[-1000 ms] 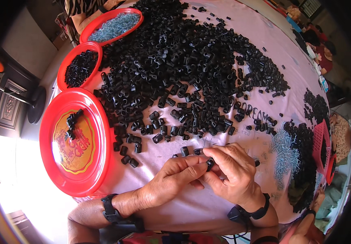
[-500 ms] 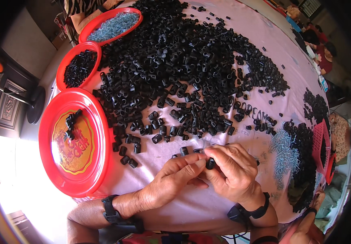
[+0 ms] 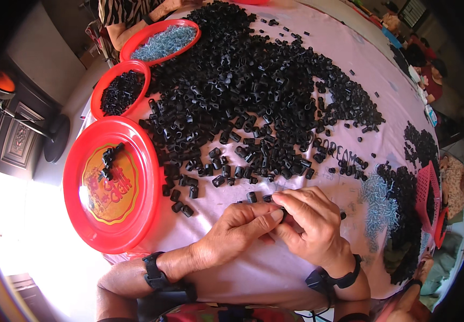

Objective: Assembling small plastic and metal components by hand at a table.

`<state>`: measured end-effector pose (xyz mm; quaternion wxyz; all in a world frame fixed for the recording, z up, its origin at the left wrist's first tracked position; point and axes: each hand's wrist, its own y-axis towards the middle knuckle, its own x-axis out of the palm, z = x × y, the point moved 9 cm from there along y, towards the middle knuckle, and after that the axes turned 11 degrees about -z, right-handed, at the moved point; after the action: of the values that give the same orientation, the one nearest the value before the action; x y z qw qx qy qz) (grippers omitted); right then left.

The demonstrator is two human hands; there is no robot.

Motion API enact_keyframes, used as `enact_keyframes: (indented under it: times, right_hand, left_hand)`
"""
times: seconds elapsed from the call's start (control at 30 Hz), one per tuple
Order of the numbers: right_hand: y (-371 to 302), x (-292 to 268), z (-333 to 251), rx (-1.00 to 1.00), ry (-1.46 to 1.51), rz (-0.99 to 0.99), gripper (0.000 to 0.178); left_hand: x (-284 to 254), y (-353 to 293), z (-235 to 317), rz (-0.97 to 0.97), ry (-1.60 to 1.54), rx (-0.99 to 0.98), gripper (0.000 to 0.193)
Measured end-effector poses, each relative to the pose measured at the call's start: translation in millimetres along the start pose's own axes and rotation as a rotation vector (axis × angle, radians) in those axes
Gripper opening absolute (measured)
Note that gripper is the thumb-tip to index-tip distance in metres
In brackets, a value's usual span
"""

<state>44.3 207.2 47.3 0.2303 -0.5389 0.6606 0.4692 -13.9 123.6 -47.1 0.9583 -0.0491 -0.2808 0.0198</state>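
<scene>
My left hand [image 3: 245, 228] and my right hand [image 3: 315, 228] meet over the near part of the table, thumbs and fingertips pinched together. Between them is a small black plastic fitting, mostly covered by my fingers. Just beyond my fingertips lie a couple of loose black fittings [image 3: 252, 197]. Farther off spreads a large heap of short, tube-like black fittings [image 3: 232, 102]. Left of my hands, a big red plate [image 3: 74, 196] carries a small cluster of black pieces [image 3: 111, 161].
Behind the big plate, one red dish [image 3: 96, 107] holds small black pieces, another [image 3: 127, 52] silvery screws. At right lie scattered screws [image 3: 378, 201], more black parts [image 3: 404, 236] and a pink basket [image 3: 422, 198]. Other people's arms [image 3: 130, 35] reach in at far left and lower right [image 3: 412, 295].
The whole view has shifted slightly, so the table and plates appear farther right. My hands stay pinched together; the black fitting between them, visible before, is now mostly covered.
</scene>
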Motion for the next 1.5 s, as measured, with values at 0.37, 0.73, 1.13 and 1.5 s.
enact_keyframes:
  times: [0.37,0.73,1.13,1.5]
  right_hand:
    - [-13.5,-6.2,43.4,0.309,-0.078,-0.130,0.010]
    - [-20.6,-16.7,65.1,0.402,-0.059,-0.209,0.014]
    - [-30.9,-56.5,82.1,0.537,-0.068,-0.134,0.009]
    - [-64.8,-68.4,113.2,0.782,-0.186,-0.528,0.015]
  left_hand:
    - [-97.3,-113.2,65.2,0.680,-0.294,0.421,0.037]
    - [-121.8,-156.7,60.7,0.780,-0.443,0.484,0.030]
    - [-26.5,-31.1,32.3,0.213,0.274,-0.107,0.062]
    - [43.6,-13.1,22.4,-0.163,1.343,0.153,0.060]
